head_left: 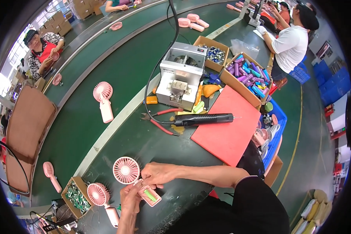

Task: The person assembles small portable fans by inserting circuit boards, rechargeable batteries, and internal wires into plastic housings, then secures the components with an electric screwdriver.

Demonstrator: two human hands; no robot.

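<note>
A pink handheld fan (126, 170) lies at the front of the dark bench, its round grille pointing away from me. Its handle is opened up, and a light green battery cell (149, 195) sits inside. My left hand (130, 198) is closed on the left side of that handle. From the right, my right hand (158, 174) reaches in with its fingers pinched together at the handle's upper end, just below the grille. Whatever small part those fingertips hold is hidden. Beside my left hand stands a second pink fan (98, 194).
A black electric screwdriver (202, 119) lies across a red mat (232, 128), by red-handled cutters (163, 123). Behind is a metal machine (182, 76). Boxes hold battery cells (247, 76) and green small parts (77, 198). A fan (103, 99) lies on the green conveyor (74, 132). Co-workers sit around.
</note>
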